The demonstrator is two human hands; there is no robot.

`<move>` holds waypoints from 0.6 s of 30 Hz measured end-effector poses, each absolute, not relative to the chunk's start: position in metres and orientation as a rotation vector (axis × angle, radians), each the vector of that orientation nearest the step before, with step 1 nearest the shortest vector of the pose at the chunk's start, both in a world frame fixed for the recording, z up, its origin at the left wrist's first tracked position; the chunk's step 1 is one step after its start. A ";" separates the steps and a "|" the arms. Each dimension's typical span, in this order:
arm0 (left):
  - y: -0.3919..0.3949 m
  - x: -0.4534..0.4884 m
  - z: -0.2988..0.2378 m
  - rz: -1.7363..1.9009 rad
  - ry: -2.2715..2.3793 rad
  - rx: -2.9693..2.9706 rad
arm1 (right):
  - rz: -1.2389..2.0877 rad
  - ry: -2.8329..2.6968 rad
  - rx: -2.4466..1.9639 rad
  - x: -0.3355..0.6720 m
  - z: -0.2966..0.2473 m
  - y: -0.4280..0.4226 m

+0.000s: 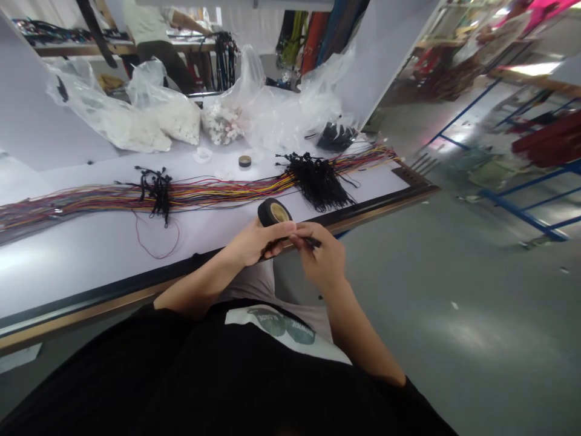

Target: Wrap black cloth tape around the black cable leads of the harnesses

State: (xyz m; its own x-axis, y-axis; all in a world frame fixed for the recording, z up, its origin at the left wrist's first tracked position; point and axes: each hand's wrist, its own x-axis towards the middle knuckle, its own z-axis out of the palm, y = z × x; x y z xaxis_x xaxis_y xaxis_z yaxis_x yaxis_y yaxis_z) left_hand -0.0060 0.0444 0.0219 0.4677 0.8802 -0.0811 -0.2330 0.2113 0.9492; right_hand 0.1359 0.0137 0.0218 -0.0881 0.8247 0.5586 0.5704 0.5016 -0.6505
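Near the table's front edge, my left hand (256, 241) is closed around a roll of black tape (265, 214) with a tan core. My right hand (323, 255) is closed just right of it, its thumb and finger pinched against my left fingertips. A small dark piece (313, 241) pokes out of my right hand; its kind is too small to tell. Beyond the hands lies a long bundle of coloured wires (213, 192). Black cable ends gather in a thick clump (315, 181) on the right and a smaller clump (157, 192) on the left.
A small tape roll (244, 161) lies behind the wires. Clear plastic bags (177, 118) of white parts line the back, with a bag of black parts (336, 137) to the right. Past the opening a person (152, 36) stands at another bench. Blue metal frames (521, 212) stand right.
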 end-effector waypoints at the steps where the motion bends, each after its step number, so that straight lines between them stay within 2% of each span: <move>1: 0.044 -0.006 0.019 0.889 0.722 1.065 | 0.355 -1.729 -1.195 0.135 0.022 0.013; 4: 0.041 -0.011 0.014 0.954 0.655 1.110 | 0.454 -1.526 -1.267 0.135 0.020 0.011; 7: 0.039 -0.025 0.016 0.979 0.579 1.425 | 0.616 -1.368 -1.294 0.137 0.018 0.013; 11: 0.042 -0.038 0.021 0.774 0.468 1.882 | 0.771 -1.451 -1.354 0.146 0.022 0.016; 13: 0.044 -0.034 0.017 0.787 0.565 1.969 | 0.705 -1.554 -1.291 0.149 0.028 0.017; 18: 0.045 -0.013 0.002 1.180 0.902 2.036 | 0.503 -1.574 -1.139 0.147 0.027 0.018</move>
State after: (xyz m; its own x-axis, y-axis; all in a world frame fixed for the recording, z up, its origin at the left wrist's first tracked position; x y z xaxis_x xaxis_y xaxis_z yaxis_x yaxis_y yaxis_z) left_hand -0.0126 0.0453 0.0025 0.3705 0.7967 0.4775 0.2515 -0.5809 0.7741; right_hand 0.1471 0.0179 0.0273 0.0356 0.8604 0.5084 0.4059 0.4524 -0.7941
